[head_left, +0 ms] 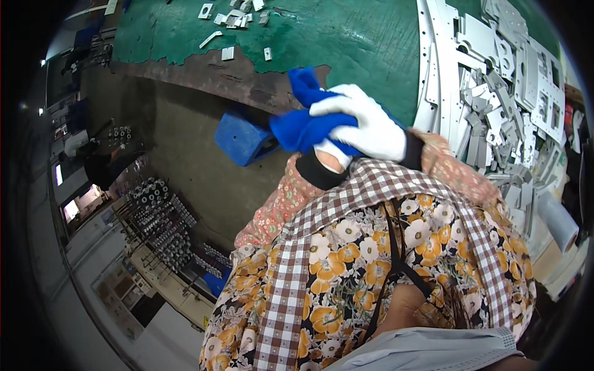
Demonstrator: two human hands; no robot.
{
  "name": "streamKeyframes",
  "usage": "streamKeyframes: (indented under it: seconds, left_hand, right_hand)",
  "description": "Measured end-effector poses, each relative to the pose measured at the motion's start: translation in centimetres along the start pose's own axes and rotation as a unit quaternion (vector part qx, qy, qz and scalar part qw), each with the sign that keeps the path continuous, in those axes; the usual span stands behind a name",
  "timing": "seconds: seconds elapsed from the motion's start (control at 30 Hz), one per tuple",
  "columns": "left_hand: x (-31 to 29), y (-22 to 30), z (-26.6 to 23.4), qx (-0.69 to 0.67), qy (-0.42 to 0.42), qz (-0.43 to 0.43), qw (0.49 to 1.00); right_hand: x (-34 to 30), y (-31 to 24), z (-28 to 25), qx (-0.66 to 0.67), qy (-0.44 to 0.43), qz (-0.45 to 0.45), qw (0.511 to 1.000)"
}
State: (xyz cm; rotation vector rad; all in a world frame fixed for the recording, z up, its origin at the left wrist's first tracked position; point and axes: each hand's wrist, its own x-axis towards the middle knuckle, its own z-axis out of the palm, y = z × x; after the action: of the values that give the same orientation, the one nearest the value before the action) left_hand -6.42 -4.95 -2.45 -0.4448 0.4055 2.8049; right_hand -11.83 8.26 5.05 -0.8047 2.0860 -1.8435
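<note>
My right hand (374, 127), in a white glove, is closed over a bunched blue cloth (300, 128). My left hand (333, 148) is under the cloth, close against the right one. Only a strip of its white glove and the bare wrist above a black cuff show; the fingers are hidden. Whether anything lies inside the folds cannot be seen. One end of the cloth sticks up past the right fingertips, over the torn edge of the green table mat (352, 37). Both hands are just in front of my checked apron edge.
Small metal pieces (235, 18) lie at the table's far left. Flat metal plates and brackets (489, 117) are piled on the right, near a plastic roll (557, 219). A blue stool (241, 139) stands on the floor at left; farther off is another person (105, 164).
</note>
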Motion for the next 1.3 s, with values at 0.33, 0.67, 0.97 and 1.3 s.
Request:
streamKeyframes:
  seconds: [0.33, 0.67, 0.97, 1.3]
  left_hand:
    - [0.6, 1.3, 7.6, 0.114, 0.267, -0.024, 0.957]
    - [-0.3, 0.0, 8.5, 0.121, 0.205, -0.015, 0.971]
    - [-0.5, 0.5, 9.1, 0.266, 0.049, 0.028, 0.962]
    - [-0.3, -1.0, 8.1, 0.578, 0.088, 0.260, 0.768]
  right_hand:
    - [2.6, 5.0, -4.7, 0.399, 0.229, 0.190, 0.867]
    - [2.1, 4.4, -0.4, 0.117, 0.158, 0.236, 0.952]
    - [0.3, 2.0, -1.3, -0.105, 0.149, 0.008, 0.983]
    - [1.6, 0.6, -3.8, 0.480, 0.256, 0.136, 0.828]
